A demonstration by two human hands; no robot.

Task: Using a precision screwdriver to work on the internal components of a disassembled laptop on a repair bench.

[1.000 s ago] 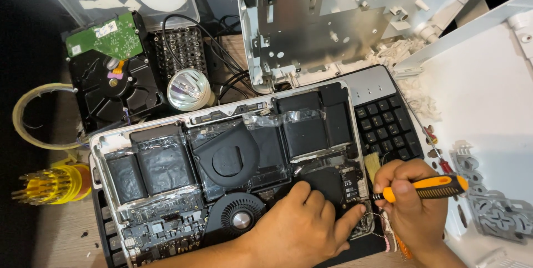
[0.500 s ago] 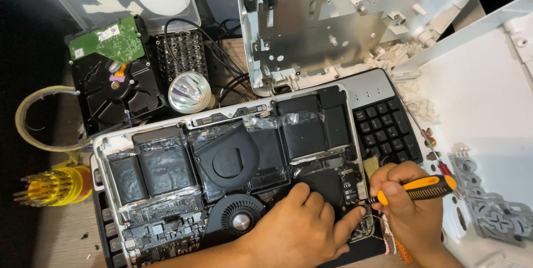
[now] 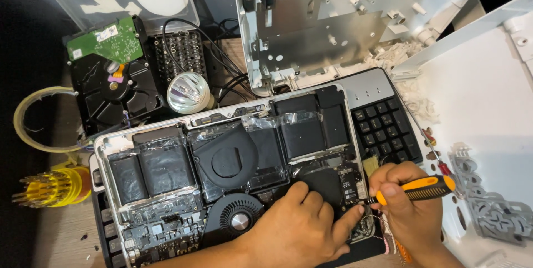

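Observation:
An opened laptop base [image 3: 111,145] lies on the bench with its black battery cells [image 3: 161,165], a round fan [image 3: 239,219] and circuit boards exposed. My left hand [image 3: 297,226] rests flat on the lower right of the laptop's insides, index finger stretched toward the board's edge. My right hand [image 3: 402,201] grips an orange and black screwdriver [image 3: 416,189], whose tip sits by that fingertip at the board's right edge.
A black keyboard [image 3: 383,129] lies under the laptop's right end. Behind are a hard drive [image 3: 111,74] with a green board, a projector lamp [image 3: 187,93], black cables, a metal chassis [image 3: 327,24] and white plastic panels [image 3: 483,96]. A yellow bit holder [image 3: 53,186] stands at the left.
My right hand and the screwdriver have shifted slightly, the handle tilting more level. My left hand stays on the laptop.

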